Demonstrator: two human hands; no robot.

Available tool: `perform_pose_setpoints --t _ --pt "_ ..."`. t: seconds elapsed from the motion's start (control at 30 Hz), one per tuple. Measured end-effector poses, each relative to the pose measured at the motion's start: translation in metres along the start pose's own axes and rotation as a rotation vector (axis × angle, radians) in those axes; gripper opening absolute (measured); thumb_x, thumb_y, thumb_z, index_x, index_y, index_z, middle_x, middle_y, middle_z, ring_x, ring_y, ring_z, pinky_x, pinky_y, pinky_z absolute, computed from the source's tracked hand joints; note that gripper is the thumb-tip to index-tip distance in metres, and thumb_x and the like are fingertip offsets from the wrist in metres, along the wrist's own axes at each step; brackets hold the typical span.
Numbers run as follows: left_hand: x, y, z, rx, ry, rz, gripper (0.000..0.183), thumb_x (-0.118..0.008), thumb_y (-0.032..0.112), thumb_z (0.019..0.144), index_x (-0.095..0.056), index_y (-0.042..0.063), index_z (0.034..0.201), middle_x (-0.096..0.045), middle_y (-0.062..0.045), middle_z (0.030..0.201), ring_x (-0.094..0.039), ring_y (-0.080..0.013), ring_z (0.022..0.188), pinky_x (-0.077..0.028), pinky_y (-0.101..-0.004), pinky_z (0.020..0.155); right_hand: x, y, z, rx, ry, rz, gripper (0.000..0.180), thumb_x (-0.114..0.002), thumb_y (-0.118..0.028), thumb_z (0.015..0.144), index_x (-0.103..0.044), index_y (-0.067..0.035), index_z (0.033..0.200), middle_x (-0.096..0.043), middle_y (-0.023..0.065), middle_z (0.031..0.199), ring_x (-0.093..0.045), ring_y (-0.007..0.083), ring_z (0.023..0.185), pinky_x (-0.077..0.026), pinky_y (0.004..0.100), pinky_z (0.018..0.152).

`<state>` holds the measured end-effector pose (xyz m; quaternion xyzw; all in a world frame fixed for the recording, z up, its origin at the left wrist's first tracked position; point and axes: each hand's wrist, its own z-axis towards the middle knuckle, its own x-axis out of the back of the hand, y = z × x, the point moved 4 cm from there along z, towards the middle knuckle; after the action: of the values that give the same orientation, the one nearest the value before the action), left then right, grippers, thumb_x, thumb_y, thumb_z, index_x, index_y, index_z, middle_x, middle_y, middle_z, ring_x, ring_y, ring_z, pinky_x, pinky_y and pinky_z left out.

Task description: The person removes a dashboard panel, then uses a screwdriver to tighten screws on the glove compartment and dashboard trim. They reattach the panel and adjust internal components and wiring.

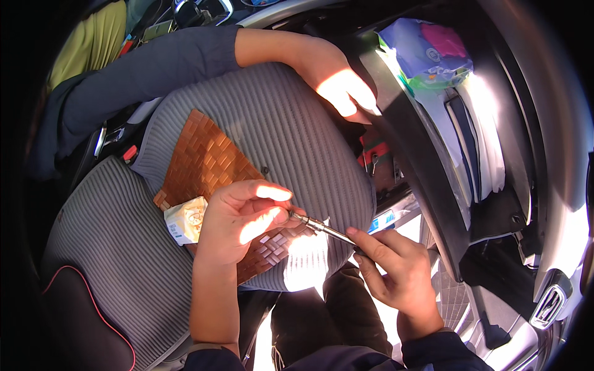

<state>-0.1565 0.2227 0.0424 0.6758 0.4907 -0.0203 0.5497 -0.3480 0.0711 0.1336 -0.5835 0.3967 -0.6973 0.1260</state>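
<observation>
My right hand (394,264) grips the dark handle of a screwdriver-like tool with a bright metal shaft (327,229). The shaft slants up and left across the passenger seat. At its far end, my left hand (246,215) pinches a small dark metal part (291,214) between thumb and fingers; its shape is mostly hidden. Under my left hand a brown woven mat (209,153) lies on the grey ribbed seat cover (297,116). Beside my left wrist is a white and yellow soft packet (185,220), resting partly on the mat.
Another person's hand (341,88) reaches from the driver's side to the edge of the open glovebox (408,153). Inside are papers (485,134) and a purple tissue pack (424,51). Keys (374,160) hang below it. A small dark round thing (264,170) sits on the seat cover.
</observation>
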Motion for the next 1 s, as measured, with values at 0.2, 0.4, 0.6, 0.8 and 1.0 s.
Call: perform_pose_setpoints --t 0.2,0.4,0.6,0.8,1.0 --pt "-0.023 0.021 0.014 -0.064 -0.052 0.173 0.021 -0.076 0.000 0.088 -0.072 0.000 0.109 -0.068 -0.013 0.099 -0.076 -0.0228 0.085 -0.067 -0.0322 0.073 0.001 0.012 -0.011 0.006 0.143 0.127 0.045 -0.081 -0.002 0.079 -0.068 0.001 0.121 -0.071 0.0130 0.091 -0.072 0.0256 0.073 -0.058 0.0321 0.062" --pt "-0.109 0.040 0.054 -0.157 -0.350 0.209 0.022 -0.072 0.010 0.094 -0.072 -0.002 0.112 -0.070 -0.016 0.105 -0.075 -0.0241 0.091 -0.065 -0.0341 0.080 -0.003 0.034 -0.032 -0.279 0.251 0.763 0.039 -0.077 -0.013 0.095 -0.065 0.006 0.127 -0.075 0.0162 0.104 -0.074 0.0202 0.094 -0.056 0.0303 0.081" --pt "-0.190 0.003 0.098 0.010 -0.408 0.000 0.033 -0.069 0.025 0.101 -0.071 -0.004 0.117 -0.076 -0.017 0.108 -0.076 -0.0242 0.098 -0.062 -0.0348 0.088 -0.012 0.045 -0.023 -0.428 0.389 1.291 0.054 -0.051 -0.032 0.111 -0.040 0.003 0.151 -0.067 0.0162 0.109 -0.061 0.0155 0.084 -0.050 0.0267 0.074" --pt "-0.241 -0.025 0.136 -0.056 -0.464 0.044 0.029 -0.070 0.024 0.098 -0.073 -0.003 0.108 -0.076 -0.011 0.096 -0.074 -0.0182 0.086 -0.060 -0.0297 0.080 -0.002 0.057 0.003 -0.333 0.541 1.498 0.056 -0.038 -0.040 0.113 -0.033 -0.001 0.153 -0.061 0.0124 0.108 -0.059 0.0163 0.083 -0.049 0.0286 0.069" --pt "-0.275 -0.021 0.149 -0.174 -0.597 0.018 0.028 -0.070 0.022 0.098 -0.072 -0.003 0.109 -0.075 -0.012 0.096 -0.074 -0.0187 0.087 -0.060 -0.0302 0.080 0.013 0.059 0.014 -0.324 0.565 1.249 0.058 -0.036 -0.043 0.113 -0.030 -0.002 0.154 -0.060 0.0118 0.107 -0.059 0.0168 0.084 -0.048 0.0296 0.069"
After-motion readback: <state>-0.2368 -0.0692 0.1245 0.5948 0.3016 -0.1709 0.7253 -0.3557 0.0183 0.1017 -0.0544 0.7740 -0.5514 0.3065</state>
